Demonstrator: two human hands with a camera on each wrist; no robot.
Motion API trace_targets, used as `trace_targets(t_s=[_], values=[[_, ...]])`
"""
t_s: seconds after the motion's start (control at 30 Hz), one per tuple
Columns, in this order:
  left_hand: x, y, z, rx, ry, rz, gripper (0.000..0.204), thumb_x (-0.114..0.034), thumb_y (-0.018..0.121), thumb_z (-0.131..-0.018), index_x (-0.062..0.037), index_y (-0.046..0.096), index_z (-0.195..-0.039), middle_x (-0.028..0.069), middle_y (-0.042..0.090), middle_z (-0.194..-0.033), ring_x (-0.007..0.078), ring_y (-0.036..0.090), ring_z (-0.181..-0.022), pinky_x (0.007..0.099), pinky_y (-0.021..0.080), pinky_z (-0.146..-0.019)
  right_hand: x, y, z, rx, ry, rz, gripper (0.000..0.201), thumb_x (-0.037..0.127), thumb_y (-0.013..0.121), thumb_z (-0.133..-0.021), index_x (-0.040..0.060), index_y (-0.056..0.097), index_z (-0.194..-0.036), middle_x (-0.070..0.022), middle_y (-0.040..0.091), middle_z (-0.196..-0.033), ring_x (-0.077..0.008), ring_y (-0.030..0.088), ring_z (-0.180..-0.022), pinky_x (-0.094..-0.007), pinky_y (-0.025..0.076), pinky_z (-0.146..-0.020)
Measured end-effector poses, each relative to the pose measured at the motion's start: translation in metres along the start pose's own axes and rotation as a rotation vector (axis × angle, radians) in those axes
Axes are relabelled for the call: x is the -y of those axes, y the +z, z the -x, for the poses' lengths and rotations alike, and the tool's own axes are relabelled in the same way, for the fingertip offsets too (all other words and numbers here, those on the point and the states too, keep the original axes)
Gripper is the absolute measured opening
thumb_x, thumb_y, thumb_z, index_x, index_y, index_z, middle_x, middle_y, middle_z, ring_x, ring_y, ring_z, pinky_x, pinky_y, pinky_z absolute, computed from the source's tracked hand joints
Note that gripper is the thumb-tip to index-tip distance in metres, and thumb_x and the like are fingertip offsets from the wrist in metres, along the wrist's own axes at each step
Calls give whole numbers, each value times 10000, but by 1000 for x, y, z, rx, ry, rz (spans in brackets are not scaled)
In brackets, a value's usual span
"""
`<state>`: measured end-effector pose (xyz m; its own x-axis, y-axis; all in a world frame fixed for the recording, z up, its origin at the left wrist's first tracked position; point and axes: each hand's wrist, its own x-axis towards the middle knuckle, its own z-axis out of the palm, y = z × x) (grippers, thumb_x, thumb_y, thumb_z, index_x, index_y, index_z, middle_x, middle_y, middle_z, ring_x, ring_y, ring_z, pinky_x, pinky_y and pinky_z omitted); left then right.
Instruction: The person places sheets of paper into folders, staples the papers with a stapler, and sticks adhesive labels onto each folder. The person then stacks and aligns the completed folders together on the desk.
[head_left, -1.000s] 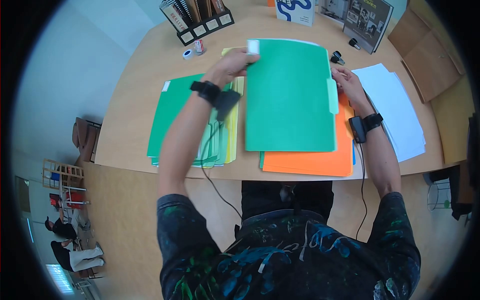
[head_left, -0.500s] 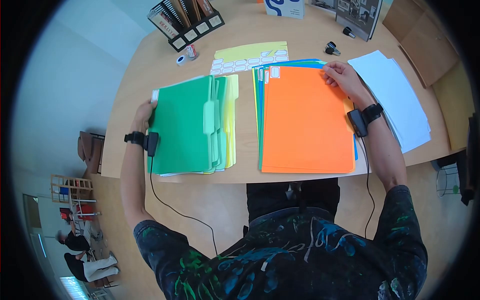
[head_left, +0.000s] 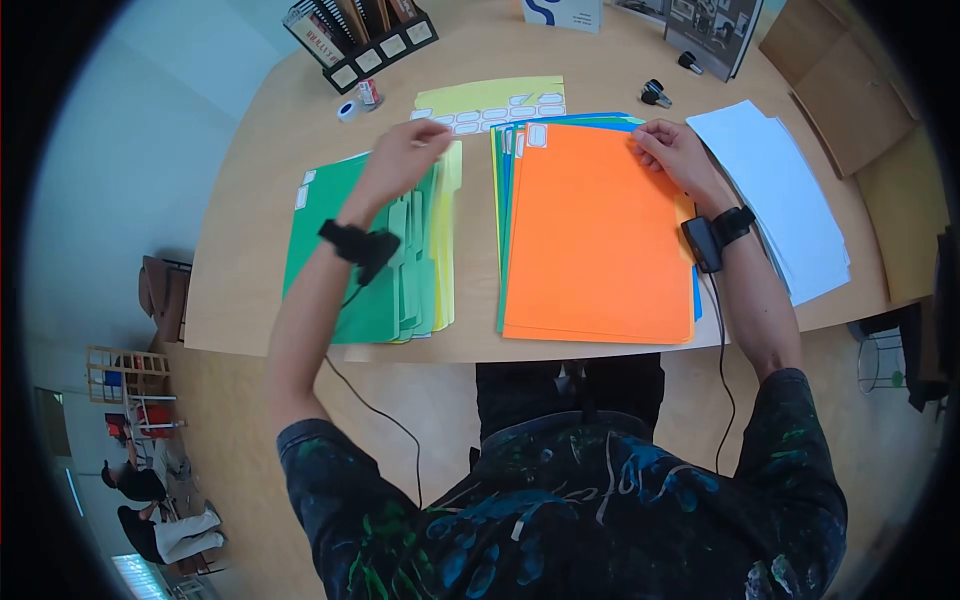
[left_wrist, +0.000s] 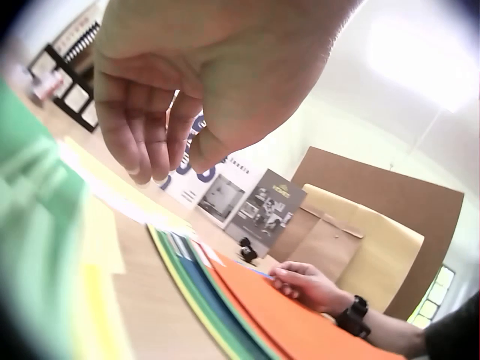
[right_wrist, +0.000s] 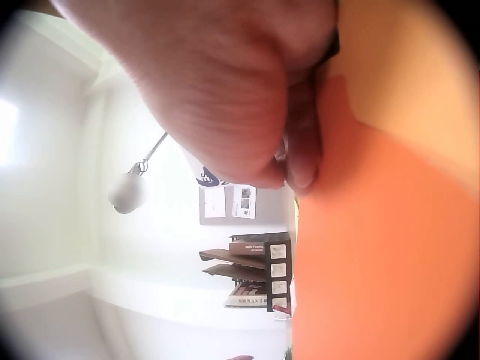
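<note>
Left hand: the person's left hand (head_left: 408, 158) is raised over the upper right part of the green folders (head_left: 325, 225); fingers loosely bent. Left wrist view shows its palm side and nothing in it, which head view leaves unclear.
Right hand: the person's right hand (head_left: 675, 157) at the top right corner of the orange folder (head_left: 600, 240), fingers curled, tips touching it. Right wrist view brings thumb and finger close together at the edge; cannot tell whether a sheet is pinched between.
Orange stack: orange folder on top, flat, near the table edge. Blue, green and yellow layers show along its upper and left edges; left wrist view gives these as a fan of strips.
Green stack: left of the orange one, apart from it, white labels at upper left, yellow folders (head_left: 447, 240) along its right side. Only blurred in left wrist view.
Beyond the stacks: yellow sheet with white labels (head_left: 488, 105); tape roll (head_left: 348, 110) by the file rack (head_left: 380, 60).
Right side: white paper (head_left: 765, 200), whole in head view only.
Wrist views only: hanging lamp (right_wrist: 127, 191) in the right, window (left_wrist: 435, 292) in the left.
Head view only: two people at far left.
</note>
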<state>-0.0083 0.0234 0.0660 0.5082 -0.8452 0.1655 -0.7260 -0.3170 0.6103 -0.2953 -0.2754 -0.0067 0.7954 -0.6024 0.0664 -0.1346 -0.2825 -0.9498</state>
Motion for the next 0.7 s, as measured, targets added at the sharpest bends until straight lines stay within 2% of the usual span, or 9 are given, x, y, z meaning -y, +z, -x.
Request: trace_targets(t_s=[0.1, 0.23, 0.3, 0.33, 0.43, 0.5, 0.53, 0.6, 0.7], values=[[-17, 52, -33, 79, 7, 15, 448, -379, 640, -958, -6, 694, -1200, 102, 745, -1003, 187, 696, -903, 314, 535, -840, 1, 2, 2, 5, -19, -7, 271, 275, 645, -1005, 15, 680, -1071, -13, 688, -874, -60, 614, -752, -209, 510, -700], [-27, 91, -63, 43, -23, -12, 467, -397, 645, -946, -12, 703, -1203, 103, 745, -992, 188, 700, -902, 302, 529, -820, 3, 2, 3, 7, -28, 13, 294, 296, 659, -996, 12, 683, -1070, -11, 685, -870, -57, 610, -753, -209, 502, -694], [-30, 98, -69, 33, -50, -25, 454, -437, 660, -880, -62, 749, -1118, 125, 757, -1016, 275, 716, -951, 362, 546, -866, 1, 2, 2, 14, -39, 8, 299, 301, 661, -994, 13, 684, -1070, -9, 684, -869, -56, 608, -753, -207, 498, -689], [-28, 100, -69, 39, -51, -27, 454, -437, 660, -880, -62, 749, -1118, 125, 757, -1016, 275, 716, -951, 362, 546, -866, 0, 2, 1, 13, -35, 14, 301, 304, 663, -993, 13, 684, -1070, -7, 681, -867, -54, 607, -752, -206, 493, -684], [-29, 101, -66, 38, -78, 76, 442, -417, 698, -858, -73, 753, -1129, 136, 757, -1014, 264, 718, -938, 356, 547, -856, -1, 2, 1, 9, -32, 26, 303, 307, 664, -992, 15, 685, -1069, -2, 677, -863, -51, 603, -749, -203, 486, -676], [-28, 102, -62, 117, -65, 292, 468, -355, 739, -873, 15, 727, -1160, 134, 751, -1030, 189, 690, -909, 314, 519, -835, -1, 3, 1, 7, -32, 32, 303, 307, 663, -993, 15, 685, -1068, 0, 675, -861, -50, 601, -747, -202, 484, -673], [-22, 107, -62, 118, -67, 293, 468, -355, 739, -873, 15, 727, -1160, 134, 751, -1030, 189, 690, -909, 314, 519, -835, -2, 3, 2, 5, -31, 35, 302, 307, 663, -992, 15, 686, -1067, 2, 674, -860, -49, 600, -746, -203, 484, -673], [-19, 114, -60, -120, -10, 153, 450, -335, 766, -859, 15, 734, -1140, 120, 747, -1022, 176, 672, -908, 309, 517, -829, -1, 3, 1, 2, -28, 38, 302, 307, 662, -992, 15, 687, -1065, 4, 673, -859, -49, 600, -745, -205, 484, -673], [-18, 108, -56, -27, -87, 267, 469, -326, 787, -849, 22, 720, -1156, 128, 736, -1019, 169, 662, -908, 305, 517, -823, 0, 3, 1, 3, -54, 55, 295, 302, 661, -992, 16, 688, -1061, 8, 672, -855, -49, 599, -744, -207, 487, -675]])
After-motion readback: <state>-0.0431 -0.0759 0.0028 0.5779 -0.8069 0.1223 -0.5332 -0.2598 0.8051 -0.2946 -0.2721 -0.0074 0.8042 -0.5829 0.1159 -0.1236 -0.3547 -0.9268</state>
